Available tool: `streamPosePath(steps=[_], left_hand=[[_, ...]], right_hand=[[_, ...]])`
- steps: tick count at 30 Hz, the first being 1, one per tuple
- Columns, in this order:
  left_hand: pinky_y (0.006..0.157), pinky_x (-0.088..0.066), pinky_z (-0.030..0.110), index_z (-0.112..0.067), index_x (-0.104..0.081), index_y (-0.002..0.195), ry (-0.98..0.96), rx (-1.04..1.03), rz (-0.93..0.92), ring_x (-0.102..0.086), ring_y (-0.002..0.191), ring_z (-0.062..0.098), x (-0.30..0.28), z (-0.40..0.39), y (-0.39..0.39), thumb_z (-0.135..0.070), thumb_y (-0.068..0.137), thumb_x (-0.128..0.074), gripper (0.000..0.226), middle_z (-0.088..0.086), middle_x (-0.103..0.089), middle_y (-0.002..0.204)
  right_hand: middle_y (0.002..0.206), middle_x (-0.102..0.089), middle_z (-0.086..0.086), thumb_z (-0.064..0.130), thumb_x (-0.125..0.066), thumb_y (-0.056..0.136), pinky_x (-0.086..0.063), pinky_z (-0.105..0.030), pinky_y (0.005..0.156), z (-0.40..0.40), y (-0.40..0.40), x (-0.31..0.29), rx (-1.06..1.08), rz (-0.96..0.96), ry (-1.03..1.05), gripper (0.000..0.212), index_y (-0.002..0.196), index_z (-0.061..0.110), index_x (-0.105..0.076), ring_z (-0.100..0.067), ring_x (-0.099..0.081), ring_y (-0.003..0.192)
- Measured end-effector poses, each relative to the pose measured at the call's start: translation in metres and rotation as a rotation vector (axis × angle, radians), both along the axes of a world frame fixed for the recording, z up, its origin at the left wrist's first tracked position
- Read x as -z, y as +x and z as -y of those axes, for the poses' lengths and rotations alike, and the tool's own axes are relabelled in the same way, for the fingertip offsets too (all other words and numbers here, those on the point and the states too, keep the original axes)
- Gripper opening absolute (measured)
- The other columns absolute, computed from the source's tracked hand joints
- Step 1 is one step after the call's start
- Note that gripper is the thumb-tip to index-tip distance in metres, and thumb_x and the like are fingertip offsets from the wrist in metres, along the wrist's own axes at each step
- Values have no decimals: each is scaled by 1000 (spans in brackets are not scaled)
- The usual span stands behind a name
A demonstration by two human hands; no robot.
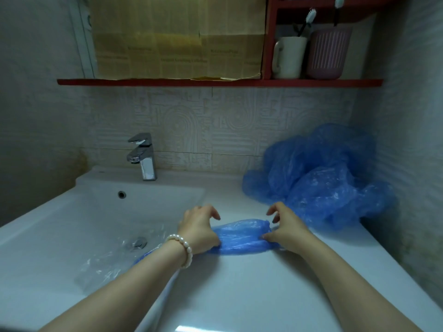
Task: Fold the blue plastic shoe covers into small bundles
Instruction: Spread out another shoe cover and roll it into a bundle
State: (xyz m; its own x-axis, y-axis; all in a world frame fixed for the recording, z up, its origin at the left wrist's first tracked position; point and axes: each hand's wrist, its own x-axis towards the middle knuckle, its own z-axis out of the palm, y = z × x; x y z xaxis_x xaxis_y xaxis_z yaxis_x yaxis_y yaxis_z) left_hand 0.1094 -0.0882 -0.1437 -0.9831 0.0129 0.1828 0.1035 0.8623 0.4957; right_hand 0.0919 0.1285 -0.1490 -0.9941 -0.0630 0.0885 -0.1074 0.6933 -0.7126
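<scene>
A blue shoe cover [241,237] lies flattened on the white counter [263,283] just right of the sink basin [72,224], its long axis running left to right, parallel to the counter's front edge. The left hand [200,230] pinches its left end, thumb curled under against the plastic, the other fingers arched above it. The right hand [286,232] grips the right end the same way, thumb and fingertips curled onto the plastic. A pearl bracelet [183,248] sits on the left wrist.

Behind the right hand, against the patterned tile wall, rests a loose heap of blue shoe covers [318,178]. A chrome faucet [143,156] stands at the back of the basin. Clear plastic film [107,264] lies in the basin over the drain, and a sliver of blue plastic shows under the left forearm; what it is cannot be told. Above the basin, a red shelf [215,82] carries yellowed paper over the mirror area, a white mug [288,57] and a pink ribbed cup [328,52] holding toothbrushes, their tops cut off by the frame edge.
</scene>
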Motion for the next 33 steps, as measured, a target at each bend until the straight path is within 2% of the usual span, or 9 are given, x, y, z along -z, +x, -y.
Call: streamPosePath(steps=[3, 7, 11, 13, 17, 22, 25, 29, 33], left_hand=[[101, -39, 35, -24, -51, 117, 143, 48, 8, -45, 117, 18, -4, -18, -6, -34, 69, -74, 54, -1, -51, 123], [101, -41, 38, -26, -44, 125, 169, 156, 153, -52, 113, 17, 6, -29, -7, -52, 58, -70, 76, -6, -54, 119], [97, -45, 32, -20, -48, 123, 280, 178, 112, -58, 99, 13, 18, -20, -9, -28, 68, -74, 61, -7, -57, 106], [89, -48, 25, -15, -52, 122, 324, 190, 85, -56, 89, 12, 19, -19, -12, -9, 76, -71, 50, -4, -58, 104], [70, -48, 21, -20, -63, 103, 364, 167, 24, -53, 68, 8, 22, -21, -15, 2, 75, -63, 36, -6, -62, 90], [48, -32, 10, -24, -68, 71, 406, 102, -63, -40, 43, 1, 25, -23, -12, 9, 71, -56, 36, -15, -56, 63], [56, -34, 12, -11, -75, 72, 284, 182, -189, -43, 53, 3, 24, -22, -8, 14, 69, -55, 32, -15, -50, 65], [64, -34, 5, -7, -76, 82, 11, 341, -282, -54, 72, 15, 27, -18, -4, 11, 73, -58, 27, 2, -60, 82], [77, -46, 23, -11, -75, 96, -115, 399, -248, -60, 86, 26, 20, -14, 1, -3, 83, -57, 24, 9, -62, 100]], right_hand=[[116, -48, -1, 1, -71, 72, -43, -12, 57, 1, -4, 1, -146, 25, -69, 62, 121, 29, -44, -5, -50, 84], [115, -55, -5, -10, -61, 72, -51, -18, 74, 0, -10, 2, -271, 84, -154, 68, 128, 25, -44, -14, -59, 95], [113, -60, -3, -5, -60, 64, -50, -20, 83, 0, -15, 3, -296, 105, -144, 64, 117, 29, -55, -14, -61, 101], [109, -65, 0, -2, -58, 60, -49, -18, 81, 0, -13, 0, -310, 118, -153, 57, 109, 28, -63, -11, -62, 98], [94, -70, 0, -10, -55, 63, -49, -15, 70, 1, -8, -6, -334, 120, -161, 50, 95, 25, -70, -8, -64, 86], [73, -64, 4, -17, -51, 67, -40, -9, 55, 2, -7, -5, -273, 89, -156, 48, 64, 26, -71, -7, -55, 67], [67, -61, 1, -20, -51, 65, -37, -10, 50, 2, -9, 0, -222, 58, -189, 51, 47, 24, -68, -10, -51, 63], [63, -60, 9, -11, -59, 70, -40, -14, 53, 0, -7, 2, -208, 1, -105, 47, 51, 30, -69, -7, -51, 60], [98, -56, 14, 21, -71, 75, -44, -33, 92, -9, -7, -1, -200, -54, 142, 37, 56, 51, -65, -13, -52, 99]])
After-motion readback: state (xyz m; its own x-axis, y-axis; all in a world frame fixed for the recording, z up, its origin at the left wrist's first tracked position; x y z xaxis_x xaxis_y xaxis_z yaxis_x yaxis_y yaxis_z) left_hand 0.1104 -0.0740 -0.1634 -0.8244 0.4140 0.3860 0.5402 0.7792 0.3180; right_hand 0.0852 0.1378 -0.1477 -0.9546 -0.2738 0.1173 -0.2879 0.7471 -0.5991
